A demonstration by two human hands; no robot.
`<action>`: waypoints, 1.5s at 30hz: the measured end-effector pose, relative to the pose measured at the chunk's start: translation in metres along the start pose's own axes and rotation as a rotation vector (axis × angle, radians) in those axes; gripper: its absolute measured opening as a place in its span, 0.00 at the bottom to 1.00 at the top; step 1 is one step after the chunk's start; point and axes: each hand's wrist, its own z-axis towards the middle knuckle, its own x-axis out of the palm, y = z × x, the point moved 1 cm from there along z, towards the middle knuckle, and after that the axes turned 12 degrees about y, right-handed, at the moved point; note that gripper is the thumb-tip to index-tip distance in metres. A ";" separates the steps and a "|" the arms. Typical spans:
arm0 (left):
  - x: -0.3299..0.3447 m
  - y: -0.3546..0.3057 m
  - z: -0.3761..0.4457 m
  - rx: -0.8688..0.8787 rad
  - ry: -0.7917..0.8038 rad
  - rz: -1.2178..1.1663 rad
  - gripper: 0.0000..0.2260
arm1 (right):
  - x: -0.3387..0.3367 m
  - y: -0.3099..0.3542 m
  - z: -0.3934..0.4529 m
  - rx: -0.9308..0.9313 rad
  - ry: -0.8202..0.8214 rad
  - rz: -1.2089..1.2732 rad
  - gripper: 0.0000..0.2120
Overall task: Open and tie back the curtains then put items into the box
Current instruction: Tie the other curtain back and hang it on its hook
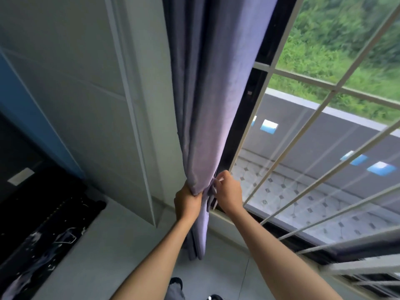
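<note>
A lilac-grey curtain (205, 100) hangs gathered in folds at the left side of the window. My left hand (187, 202) grips the bunched cloth from the left at its narrowest point. My right hand (228, 194) is on the right side of the bunch, its fingers pinched on a thin tie-back strap (213, 189) of the same colour that runs round the gathered cloth. Below my hands the curtain falls on to the floor. No box is in view.
A window with white bars (311, 118) fills the right side, with a road and greenery outside. A white panelled wall (86, 94) stands left of the curtain. A dark piece of furniture (43, 224) sits low at the left. The floor (104, 256) is grey.
</note>
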 end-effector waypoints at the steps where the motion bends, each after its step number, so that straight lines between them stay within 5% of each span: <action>1: 0.000 0.000 -0.001 0.000 -0.007 0.002 0.21 | 0.006 0.000 -0.001 0.024 -0.002 0.123 0.03; 6: -0.002 0.001 -0.006 0.018 0.000 0.038 0.17 | 0.022 0.003 -0.004 0.007 0.035 0.426 0.05; 14: -0.003 0.001 -0.004 0.003 0.005 0.009 0.11 | 0.022 0.004 0.002 -0.117 0.246 0.699 0.26; 18: 0.000 0.010 0.005 0.026 0.020 0.034 0.14 | 0.017 0.002 0.003 -0.114 0.276 0.808 0.24; 25: 0.001 0.017 0.010 0.088 0.058 -0.013 0.09 | 0.019 0.000 0.003 -0.028 0.395 0.677 0.13; 31: -0.004 0.033 0.008 0.313 0.155 -0.258 0.32 | 0.010 0.017 -0.007 -0.126 0.512 0.513 0.16; 36: -0.026 0.014 0.008 0.419 0.272 -0.186 0.23 | -0.004 0.029 -0.013 -0.221 0.717 0.322 0.13; 40: -0.031 0.011 0.008 0.418 0.339 -0.250 0.18 | -0.002 0.029 -0.010 -0.220 0.663 0.307 0.11; 45: -0.040 0.009 0.029 0.298 0.328 -0.144 0.36 | 0.001 0.030 -0.008 -0.173 0.557 0.321 0.20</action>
